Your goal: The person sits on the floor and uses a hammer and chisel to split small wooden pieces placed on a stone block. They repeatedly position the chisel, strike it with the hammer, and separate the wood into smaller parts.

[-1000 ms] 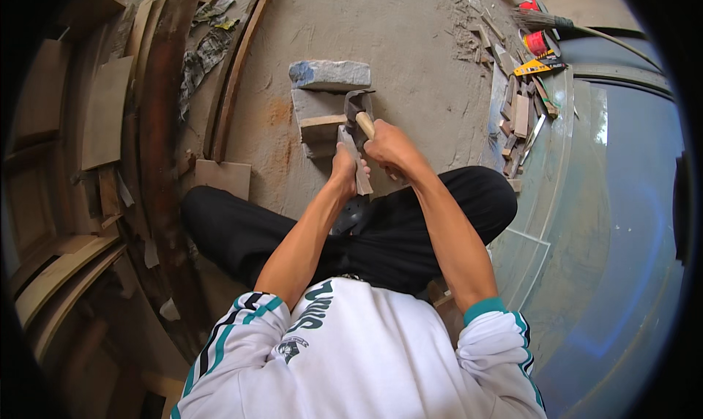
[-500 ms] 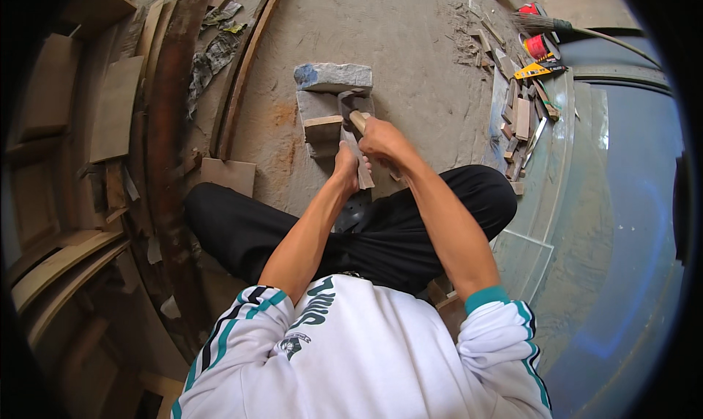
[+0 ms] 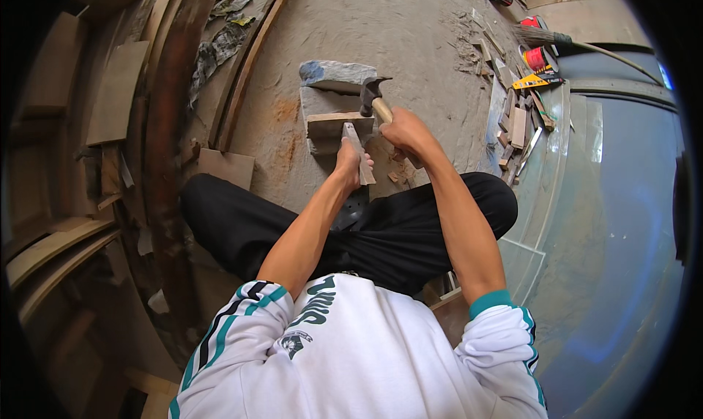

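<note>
My left hand (image 3: 350, 160) is closed round a narrow strip of wood (image 3: 357, 149), whose far end meets a wooden block (image 3: 326, 124). That block rests on a grey stone slab (image 3: 313, 102), in front of a whitish stone (image 3: 340, 73) with a blue patch. In my right hand (image 3: 408, 135) is the wooden handle of a claw hammer (image 3: 371, 95). The dark hammer head hangs just beyond the block's right end, apart from the strip. The fingertips of my left hand are partly hidden behind the strip.
Boards and a long beam (image 3: 173, 162) line the left side. To the right are wood offcuts (image 3: 518, 126), a yellow handsaw (image 3: 538, 78), a red tin (image 3: 538, 57) and a broom (image 3: 542, 35). Glass sheets (image 3: 578, 155) lie at far right.
The hammer has moved away from the strip, to the right and farther from me. My left hand still holds the strip at nearly the same place, against the block.
</note>
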Demonstrator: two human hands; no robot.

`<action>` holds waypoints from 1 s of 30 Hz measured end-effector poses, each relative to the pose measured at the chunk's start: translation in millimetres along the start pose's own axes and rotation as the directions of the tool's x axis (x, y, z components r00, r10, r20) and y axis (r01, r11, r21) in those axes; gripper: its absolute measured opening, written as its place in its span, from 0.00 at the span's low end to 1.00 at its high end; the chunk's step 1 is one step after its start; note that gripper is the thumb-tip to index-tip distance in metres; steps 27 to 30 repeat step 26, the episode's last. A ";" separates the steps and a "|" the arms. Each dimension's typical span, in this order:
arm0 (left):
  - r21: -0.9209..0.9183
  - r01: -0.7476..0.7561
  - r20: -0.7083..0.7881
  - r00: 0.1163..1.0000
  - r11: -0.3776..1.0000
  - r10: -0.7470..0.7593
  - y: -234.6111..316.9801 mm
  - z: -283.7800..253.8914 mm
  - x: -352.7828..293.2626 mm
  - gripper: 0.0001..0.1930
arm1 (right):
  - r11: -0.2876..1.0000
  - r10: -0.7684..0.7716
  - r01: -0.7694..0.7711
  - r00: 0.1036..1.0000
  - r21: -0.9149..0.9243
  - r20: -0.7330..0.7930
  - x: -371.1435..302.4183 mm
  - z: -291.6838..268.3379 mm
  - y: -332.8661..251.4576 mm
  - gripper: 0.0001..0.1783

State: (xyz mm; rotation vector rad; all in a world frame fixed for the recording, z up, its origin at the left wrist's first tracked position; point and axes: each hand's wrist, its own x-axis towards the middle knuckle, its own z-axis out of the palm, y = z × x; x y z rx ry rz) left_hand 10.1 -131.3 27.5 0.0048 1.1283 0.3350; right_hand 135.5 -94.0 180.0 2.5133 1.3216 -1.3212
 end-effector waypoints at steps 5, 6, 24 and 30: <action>-0.019 -0.024 -0.039 0.999 1.000 0.023 0.4 10.5 -14.6 0.32 | 0.998 -0.047 0.050 0.997 0.047 -0.064 2.7 10.3 12.7 0.16; -0.004 -0.024 -0.048 0.999 1.000 0.024 1.3 12.4 -16.9 0.32 | 1.000 -0.029 0.030 0.999 -0.004 0.016 4.7 17.6 17.7 0.17; 0.008 -0.020 -0.048 0.999 1.000 0.020 -2.8 4.3 -9.3 0.34 | 1.000 -0.002 0.001 0.997 0.017 0.076 -1.5 3.5 -5.9 0.20; 0.006 -0.014 -0.046 0.999 1.000 0.014 -6.3 7.5 -10.4 0.35 | 0.999 -0.013 0.011 0.999 0.052 0.031 -1.3 -1.4 -0.3 0.20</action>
